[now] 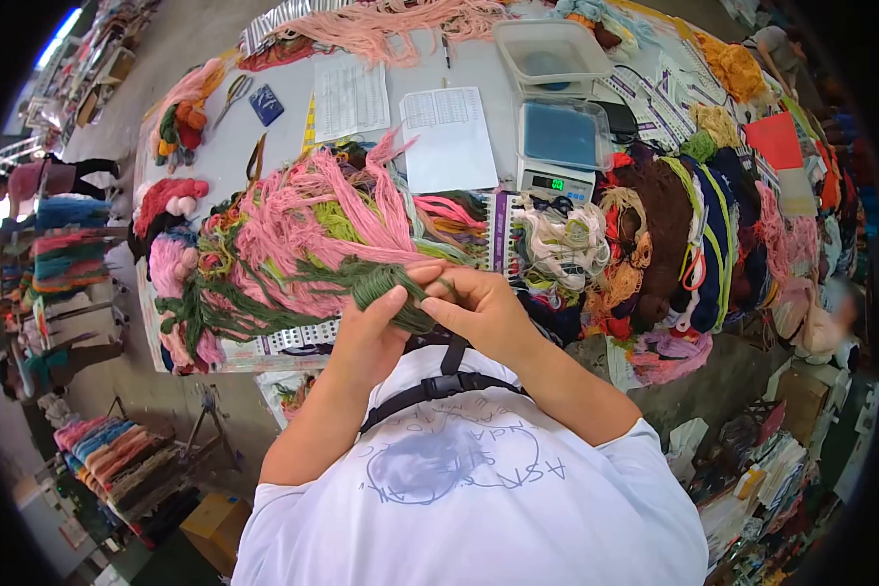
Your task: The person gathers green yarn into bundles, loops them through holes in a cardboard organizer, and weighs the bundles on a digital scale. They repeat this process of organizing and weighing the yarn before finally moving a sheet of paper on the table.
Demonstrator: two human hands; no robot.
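Both my hands are together at the table's near edge, around a bundle of dark green yarn (pixel 377 285). My left hand (pixel 373 327) is closed on the bundle from the left, with its thumb across the strands. My right hand (pixel 474 305) pinches green strands at the bundle's right side. More dark green yarn (pixel 254 311) trails left over the table. Behind it lies a large heap of pink yarn (pixel 303 210), with light green yarn (pixel 334 223) partly under it.
Beyond the heap are paper sheets (pixel 449 137), scissors (pixel 234 96) and a digital scale (pixel 555 183) bearing a plastic container (pixel 562 132). Brown yarn (pixel 659 230) and other skeins lie right. A person (pixel 59 179) stands far left; racks of yarn surround the floor.
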